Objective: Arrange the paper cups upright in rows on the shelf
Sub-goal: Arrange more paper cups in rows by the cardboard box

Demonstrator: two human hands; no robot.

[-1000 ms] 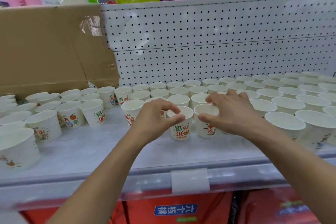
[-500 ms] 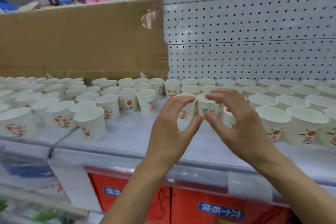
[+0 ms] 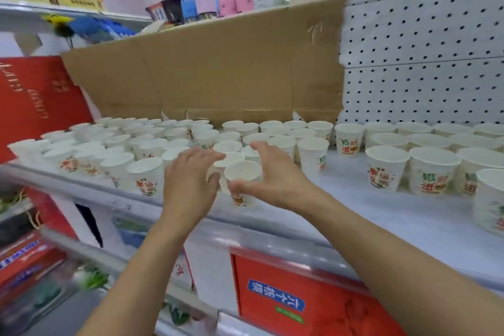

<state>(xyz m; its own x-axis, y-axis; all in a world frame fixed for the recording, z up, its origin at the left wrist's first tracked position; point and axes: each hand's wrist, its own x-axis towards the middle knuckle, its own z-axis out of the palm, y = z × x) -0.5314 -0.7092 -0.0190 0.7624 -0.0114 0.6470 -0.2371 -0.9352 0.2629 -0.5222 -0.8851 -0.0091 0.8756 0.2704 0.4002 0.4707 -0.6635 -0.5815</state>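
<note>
Many white printed paper cups stand upright on the pale shelf [image 3: 354,199]. A loose crowd of cups [image 3: 117,144] fills the left half; tidier rows of cups [image 3: 432,169] run along the right. At the near middle my left hand [image 3: 188,183] curls round a rear cup [image 3: 229,157], its thumb at the side. My right hand [image 3: 275,174] grips the front cup [image 3: 242,173], thumb low on the wall and fingers behind the rim. The two cups touch each other, and their bases are hidden by my hands.
A flattened cardboard sheet [image 3: 218,71] leans against the back on the left, with white pegboard [image 3: 422,63] to its right. A big red box [image 3: 32,95] borders the shelf's left end. Red cartons [image 3: 300,297] sit on the shelf below. Bare shelf lies between my hands and the right rows.
The view has swung left. Both hands moved from the right-hand rows to the middle cluster and now close round two cups near the shelf's front.
</note>
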